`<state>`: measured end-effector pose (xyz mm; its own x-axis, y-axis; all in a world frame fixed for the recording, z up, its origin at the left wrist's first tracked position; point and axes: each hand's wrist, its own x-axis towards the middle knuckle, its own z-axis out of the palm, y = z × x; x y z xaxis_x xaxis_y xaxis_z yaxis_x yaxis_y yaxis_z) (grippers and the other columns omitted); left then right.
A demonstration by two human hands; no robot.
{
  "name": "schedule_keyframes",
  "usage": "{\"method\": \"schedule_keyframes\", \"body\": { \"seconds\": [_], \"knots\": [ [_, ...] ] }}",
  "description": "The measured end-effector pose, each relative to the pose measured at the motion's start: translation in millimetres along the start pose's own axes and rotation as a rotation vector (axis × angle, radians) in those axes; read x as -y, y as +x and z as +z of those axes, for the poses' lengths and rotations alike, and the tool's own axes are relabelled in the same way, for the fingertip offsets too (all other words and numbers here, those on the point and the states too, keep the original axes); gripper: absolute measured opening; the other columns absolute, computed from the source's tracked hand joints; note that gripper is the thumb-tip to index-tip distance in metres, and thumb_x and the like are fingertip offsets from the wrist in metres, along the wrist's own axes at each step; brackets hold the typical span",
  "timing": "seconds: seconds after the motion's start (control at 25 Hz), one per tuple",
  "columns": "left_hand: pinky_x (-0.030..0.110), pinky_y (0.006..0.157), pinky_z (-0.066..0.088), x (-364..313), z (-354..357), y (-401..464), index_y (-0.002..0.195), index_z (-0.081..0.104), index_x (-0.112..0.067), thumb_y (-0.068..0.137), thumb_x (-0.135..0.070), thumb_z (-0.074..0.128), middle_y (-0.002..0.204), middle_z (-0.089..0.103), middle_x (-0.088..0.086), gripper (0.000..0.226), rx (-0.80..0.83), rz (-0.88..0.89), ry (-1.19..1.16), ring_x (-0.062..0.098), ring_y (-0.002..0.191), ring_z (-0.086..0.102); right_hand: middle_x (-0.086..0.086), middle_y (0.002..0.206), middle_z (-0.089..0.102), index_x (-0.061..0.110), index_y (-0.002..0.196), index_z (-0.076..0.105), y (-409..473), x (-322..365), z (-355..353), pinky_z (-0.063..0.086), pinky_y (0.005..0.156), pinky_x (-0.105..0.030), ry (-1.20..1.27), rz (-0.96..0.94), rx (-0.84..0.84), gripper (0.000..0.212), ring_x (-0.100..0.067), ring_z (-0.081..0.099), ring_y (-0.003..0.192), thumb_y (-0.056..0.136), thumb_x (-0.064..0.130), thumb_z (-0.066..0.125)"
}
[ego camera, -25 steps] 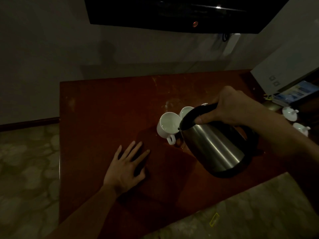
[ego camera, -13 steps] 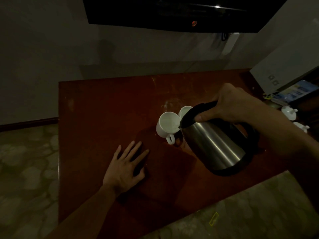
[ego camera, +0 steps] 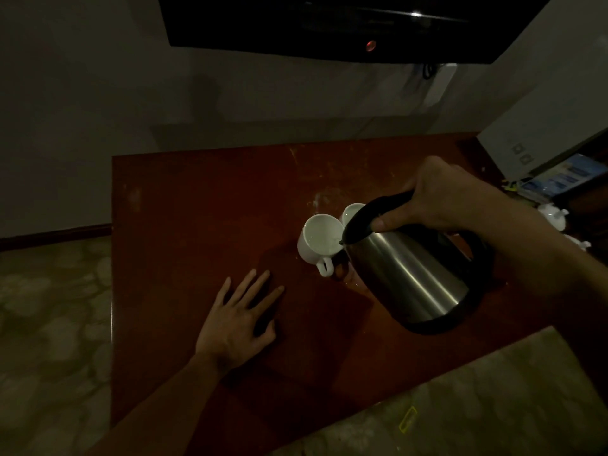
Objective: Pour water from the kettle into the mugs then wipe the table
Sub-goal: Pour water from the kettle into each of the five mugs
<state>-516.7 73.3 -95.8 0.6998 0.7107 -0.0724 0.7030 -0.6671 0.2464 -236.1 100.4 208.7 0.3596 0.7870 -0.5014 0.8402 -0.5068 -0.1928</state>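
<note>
Head view: right hand point(ego camera: 444, 199) grips the tilted kettle point(ego camera: 408, 274), spout over the near mug point(ego camera: 320, 240), probably pouring; left hand point(ego camera: 237, 320) lies flat, fingers spread, on the counter point(ego camera: 197, 205) beside that mug, perhaps bracing.

The kettle point(ego camera: 411, 274) hides most of the far mug point(ego camera: 351, 210) and its own spout tip — the water level in either mug is too dim to tell.
</note>
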Motion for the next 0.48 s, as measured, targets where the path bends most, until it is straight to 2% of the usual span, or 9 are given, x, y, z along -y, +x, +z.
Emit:
{"method": "schedule_keyframes", "body": {
  "seconds": [0.12, 0.32, 0.48],
  "knots": [
    [0.054, 0.121, -0.004, 0.2, 1.1, 0.6, 0.158, 0.016, -0.042, 0.099, -0.064, 0.028, 0.168, 0.006, -0.001, 0.065, 0.006, 0.001, 0.005, 0.02, 0.155, -0.005, -0.006, 0.084, 0.073, 0.012, 0.096, 0.075, -1.5, 1.0, -2.1, 0.062, 0.076, -0.043, -0.027, -0.006, 0.016, 0.086, -0.021, 0.07, 0.077, 0.03, 0.067, 0.078],
    [0.055, 0.12, 0.001, 0.1, 2.4, 1.3, 0.158, 0.018, -0.042, 0.099, -0.064, 0.03, 0.168, 0.009, 0.0, 0.065, 0.005, 0.008, 0.012, 0.021, 0.155, 0.0, -0.004, 0.091, 0.07, 0.016, 0.102, 0.07, 1.7, -1.1, -2.6, 0.061, 0.078, -0.046, -0.042, -0.011, 0.016, 0.115, -0.022, 0.069, 0.081, 0.008, 0.082, 0.068],
    [0.055, 0.12, 0.002, 0.3, 1.7, 0.6, 0.158, 0.019, -0.041, 0.098, -0.063, 0.033, 0.168, 0.011, 0.001, 0.065, 0.002, 0.013, 0.017, 0.022, 0.155, 0.002, -0.003, 0.089, 0.071, 0.016, 0.102, 0.072, 3.8, -2.9, -2.6, 0.062, 0.077, -0.044, -0.057, -0.041, 0.035, 0.11, -0.021, 0.07, 0.08, 0.013, 0.081, 0.067]
  ]
}}
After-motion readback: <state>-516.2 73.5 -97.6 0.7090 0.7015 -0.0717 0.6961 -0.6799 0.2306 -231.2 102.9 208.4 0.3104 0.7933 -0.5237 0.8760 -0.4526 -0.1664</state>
